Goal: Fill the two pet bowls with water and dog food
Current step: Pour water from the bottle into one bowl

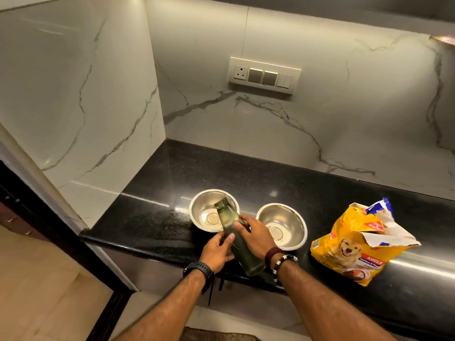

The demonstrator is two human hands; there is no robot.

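Two steel pet bowls stand side by side on the black counter point(246, 175): the left bowl point(202, 207) and the right bowl point(293, 222). A green translucent bottle point(242, 249) is tilted with its open neck over the left bowl. My left hand point(218, 249) grips the bottle's lower left side and my right hand point(256, 236) holds it from the right. The right bowl looks empty; I cannot tell whether water lies in the left one. A torn-open yellow dog food bag point(354, 244) lies to the right of the bowls.
A marble side wall point(81, 107) closes the counter on the left, and a marble back wall carries a switch panel point(264, 75). The counter's front edge runs just under my wrists. Wooden floor point(41, 279) shows at the lower left.
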